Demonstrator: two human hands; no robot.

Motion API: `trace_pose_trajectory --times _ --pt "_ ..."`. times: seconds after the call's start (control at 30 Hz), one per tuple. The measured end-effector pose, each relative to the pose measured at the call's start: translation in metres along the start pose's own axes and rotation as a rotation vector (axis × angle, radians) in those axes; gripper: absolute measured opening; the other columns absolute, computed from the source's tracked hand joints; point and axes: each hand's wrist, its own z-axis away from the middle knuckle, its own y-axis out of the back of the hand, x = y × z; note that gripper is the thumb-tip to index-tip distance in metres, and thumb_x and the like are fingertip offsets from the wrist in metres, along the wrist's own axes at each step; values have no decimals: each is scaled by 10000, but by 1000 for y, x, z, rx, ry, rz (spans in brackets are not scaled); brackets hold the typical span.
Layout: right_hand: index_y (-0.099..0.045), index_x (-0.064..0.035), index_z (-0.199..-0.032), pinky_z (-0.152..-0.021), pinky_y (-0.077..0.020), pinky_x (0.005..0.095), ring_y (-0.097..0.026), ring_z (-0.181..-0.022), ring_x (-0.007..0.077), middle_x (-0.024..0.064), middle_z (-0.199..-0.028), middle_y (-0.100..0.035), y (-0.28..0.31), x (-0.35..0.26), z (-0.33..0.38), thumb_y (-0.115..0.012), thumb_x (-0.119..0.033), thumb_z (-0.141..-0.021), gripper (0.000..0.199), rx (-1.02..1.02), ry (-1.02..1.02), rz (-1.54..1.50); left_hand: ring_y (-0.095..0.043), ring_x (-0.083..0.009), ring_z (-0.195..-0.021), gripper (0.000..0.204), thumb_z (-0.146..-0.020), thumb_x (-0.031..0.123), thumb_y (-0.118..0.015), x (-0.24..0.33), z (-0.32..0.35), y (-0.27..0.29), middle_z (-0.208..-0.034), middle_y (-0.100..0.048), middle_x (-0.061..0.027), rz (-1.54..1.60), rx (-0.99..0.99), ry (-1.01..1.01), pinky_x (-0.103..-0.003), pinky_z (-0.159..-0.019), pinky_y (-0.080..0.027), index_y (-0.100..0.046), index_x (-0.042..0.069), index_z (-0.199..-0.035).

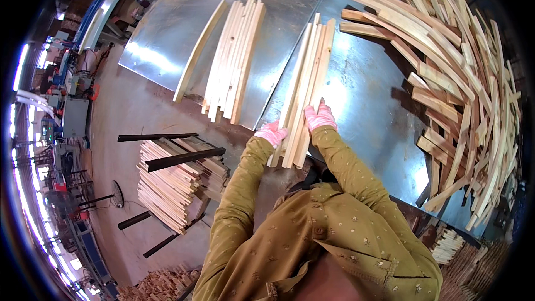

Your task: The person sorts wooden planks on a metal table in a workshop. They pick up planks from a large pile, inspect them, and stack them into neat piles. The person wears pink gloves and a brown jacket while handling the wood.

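Note:
A bundle of pale wooden strips (306, 78) lies lengthwise on the metal table, its near ends sticking out past the front edge. My left hand (271, 133), in a pink glove, grips the bundle's left side near those ends. On the right side, a little farther up, my right hand (320, 116) holds the strips, also gloved in pink, with one finger stretched along the wood. The undersides of both hands are hidden. To the left lies a second row of strips (233, 61), side by side, and beyond it a single curved strip (199, 50).
A large heap of curved wooden pieces (451, 89) covers the right part of the metal table (362, 89). On the floor at left, a dark metal frame (184, 159) holds stacked strips (167, 184). A round-based stand (117, 194) and machines (75, 106) are farther left.

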Motion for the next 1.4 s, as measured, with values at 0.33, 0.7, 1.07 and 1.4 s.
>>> trace_pose_trajectory --times 0.33,0.7,1.07,1.4 --pt "-73 -33 -1519 -1047 -401 441 -480 -1256 413 285 -1419 -406 10 2 -14 -466 -441 -929 818 77 -24 339 -563 -312 -1157 760 -867 420 -673 -37 -24 -36 -1255 -580 -252 -58 62 -89 -365 -994 -431 -404 -67 -1386" --pt "-103 -73 -1542 -1140 -296 433 -289 -1404 416 229 -1585 -111 -5 -47 30 -606 -548 -828 994 156 100 484 -589 -165 -800 491 -919 180 -612 -12 66 31 -957 -632 -84 190 293 -249 -294 -681 -510 -460 2 -1351" --pt "-165 -114 -1535 -1090 -374 421 -336 -1381 414 207 -1571 -187 -22 -32 8 -656 -455 -822 930 305 127 581 -437 -408 -1278 569 -839 367 -650 -56 -12 354 -1500 -307 -177 -672 703 77 -467 -1037 -402 -525 104 -1328" --pt "-226 9 -1487 -1137 -308 381 -393 -1326 366 210 -1431 -385 -34 43 -27 -596 -477 -876 863 505 224 175 -623 -329 -1061 714 -730 503 -678 -163 -33 346 -1132 -656 -208 109 507 -43 -379 -939 -477 -578 46 -1270"
